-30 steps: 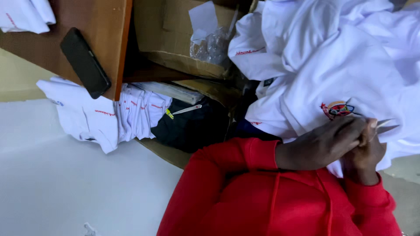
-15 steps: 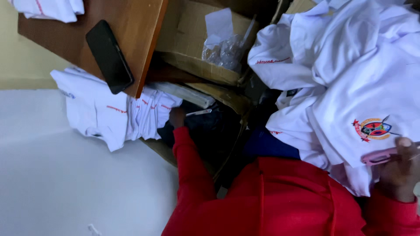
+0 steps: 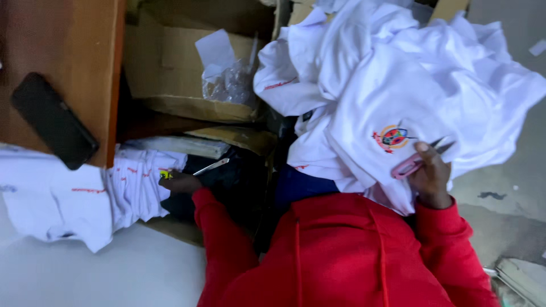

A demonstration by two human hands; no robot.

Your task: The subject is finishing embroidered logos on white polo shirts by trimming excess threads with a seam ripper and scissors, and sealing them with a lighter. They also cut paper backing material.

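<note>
the right hand (image 3: 433,177) grips small pink-handled metal snips (image 3: 414,162) against the white embroidered shirt (image 3: 398,108), while the left hand (image 3: 180,182), fingers curled, reaches to folded white shirts (image 3: 114,187), grip unclear.

White shirts (image 3: 398,85) with red-orange emblem (image 3: 392,137); pink-handled snips (image 3: 414,162); red hoodie (image 3: 352,256); black phone (image 3: 54,120).

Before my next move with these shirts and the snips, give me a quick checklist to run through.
1. Grip on the pink-handled snips in the right hand: ok.
2. Snip blades open or closed: cannot tell.
3. Blade tips clear of fabric: not ok, they lie on the white shirt beside its emblem.
4. Left hand reaching the folded shirts: ok, touching them.
5. Phone flat on the wooden top: ok, though near the edge.
</note>
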